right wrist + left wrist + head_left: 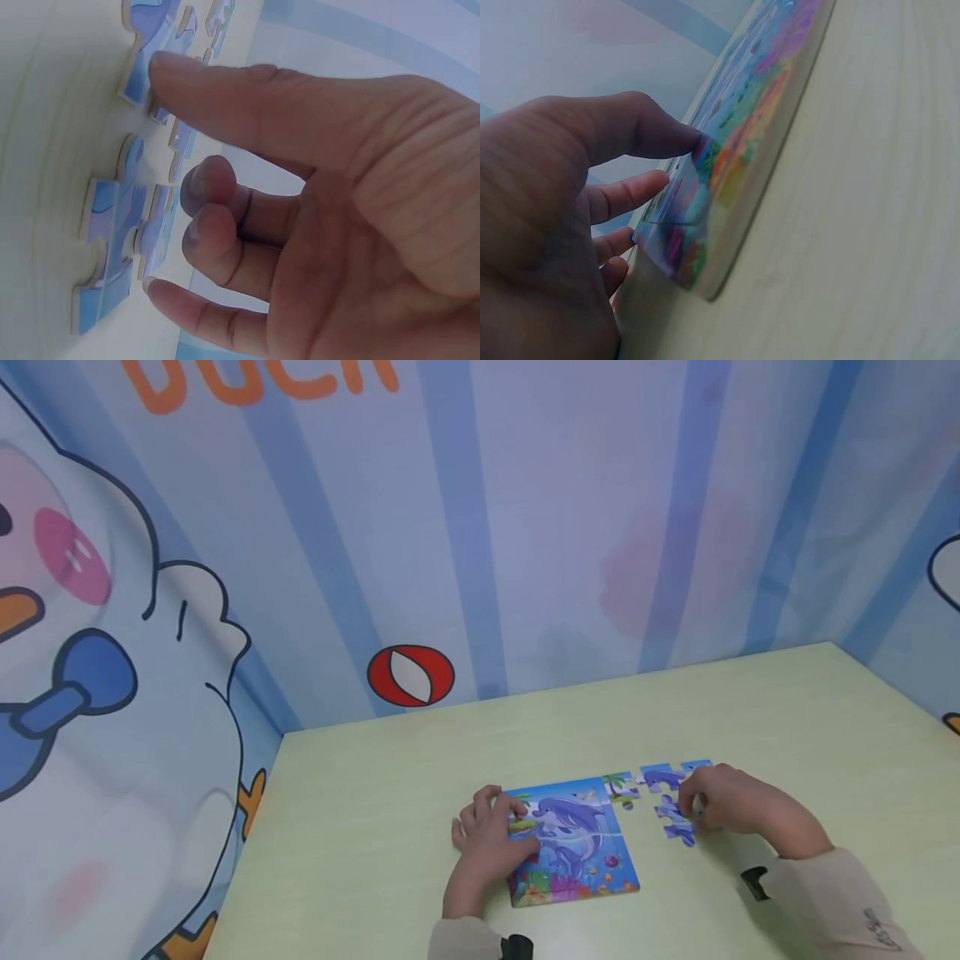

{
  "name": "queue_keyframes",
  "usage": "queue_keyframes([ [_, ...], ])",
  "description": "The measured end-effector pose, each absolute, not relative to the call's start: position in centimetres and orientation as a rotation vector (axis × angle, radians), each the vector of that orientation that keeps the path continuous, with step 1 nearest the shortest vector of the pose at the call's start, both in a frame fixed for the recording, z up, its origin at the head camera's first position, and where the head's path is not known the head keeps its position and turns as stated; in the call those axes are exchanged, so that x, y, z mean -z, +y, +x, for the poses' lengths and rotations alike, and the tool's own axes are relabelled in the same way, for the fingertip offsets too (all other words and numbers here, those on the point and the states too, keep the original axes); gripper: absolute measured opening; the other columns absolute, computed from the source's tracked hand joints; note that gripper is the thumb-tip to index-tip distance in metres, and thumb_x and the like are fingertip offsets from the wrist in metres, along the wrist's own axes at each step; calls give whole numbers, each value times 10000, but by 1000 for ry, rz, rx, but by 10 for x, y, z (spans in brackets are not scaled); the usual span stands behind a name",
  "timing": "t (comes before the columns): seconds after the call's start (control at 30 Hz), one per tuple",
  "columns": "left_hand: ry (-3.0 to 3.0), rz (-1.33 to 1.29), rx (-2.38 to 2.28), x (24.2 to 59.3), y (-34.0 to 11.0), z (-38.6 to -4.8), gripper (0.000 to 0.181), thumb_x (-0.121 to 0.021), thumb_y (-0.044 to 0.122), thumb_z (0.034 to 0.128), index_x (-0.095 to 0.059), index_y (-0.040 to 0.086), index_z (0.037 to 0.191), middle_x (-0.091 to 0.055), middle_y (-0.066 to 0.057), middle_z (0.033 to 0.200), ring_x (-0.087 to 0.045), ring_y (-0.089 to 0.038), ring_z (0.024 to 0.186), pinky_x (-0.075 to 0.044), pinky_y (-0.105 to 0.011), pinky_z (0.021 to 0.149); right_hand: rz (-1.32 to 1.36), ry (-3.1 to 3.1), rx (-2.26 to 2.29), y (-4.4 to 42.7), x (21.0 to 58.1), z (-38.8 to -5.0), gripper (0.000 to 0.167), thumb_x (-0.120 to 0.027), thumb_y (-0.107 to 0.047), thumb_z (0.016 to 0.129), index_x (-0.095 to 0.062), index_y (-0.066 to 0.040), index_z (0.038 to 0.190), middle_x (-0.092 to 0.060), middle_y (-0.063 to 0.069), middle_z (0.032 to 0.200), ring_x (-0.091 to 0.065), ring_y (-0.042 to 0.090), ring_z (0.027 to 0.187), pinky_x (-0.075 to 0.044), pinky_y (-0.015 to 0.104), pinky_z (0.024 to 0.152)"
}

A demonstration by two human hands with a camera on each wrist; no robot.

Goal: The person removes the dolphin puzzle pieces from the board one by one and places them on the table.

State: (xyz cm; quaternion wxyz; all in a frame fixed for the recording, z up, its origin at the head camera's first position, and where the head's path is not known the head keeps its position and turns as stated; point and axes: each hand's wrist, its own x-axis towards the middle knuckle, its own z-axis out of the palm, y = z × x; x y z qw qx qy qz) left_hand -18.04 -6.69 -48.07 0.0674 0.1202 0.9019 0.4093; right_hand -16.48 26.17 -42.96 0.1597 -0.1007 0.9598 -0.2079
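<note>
A blue jigsaw puzzle board (573, 847) with a dolphin picture lies flat on the table. My left hand (491, 835) rests on its left side, with the thumb and fingers on the board; in the left wrist view the thumb (667, 139) touches the picture near a corner. My right hand (727, 802) is over loose puzzle pieces (672, 814) to the right of the board. In the right wrist view its thumb (225, 94) overlaps one blue piece (139, 71), while the other visible fingers bend loosely. The index finger is hidden there, and no lifted piece shows.
Other puzzle pieces lie near the board's upper right corner, including a palm-tree piece (618, 785) and a piece with a purple shape (660, 777). The pale wooden table (360, 843) meets a blue striped backdrop (555, 527) behind and at both sides.
</note>
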Motion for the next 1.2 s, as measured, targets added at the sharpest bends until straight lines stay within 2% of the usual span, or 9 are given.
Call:
queue_keyframes([
  [0.7, 2731, 353, -1217, 482, -66, -179, 321, -717, 189, 718, -573, 168, 1004, -316, -167, 1490, -220, -472, 1342, -6, -722, 1093, -257, 2745, 578, 256, 439, -164, 156, -807, -53, 821, -656, -89, 799, -564, 1, 770, -495, 181, 726, -438, 342, 647],
  [1.2, 2719, 361, -1232, 481, -67, -179, 307, -724, 192, 746, -575, 163, 1013, -313, -168, 1490, -217, -470, 1343, 1, -723, 1090, -263, 2743, 562, 257, 435, -165, 146, -804, -68, 830, -661, -79, 806, -562, 4, 772, -494, 178, 726, -436, 339, 647],
])
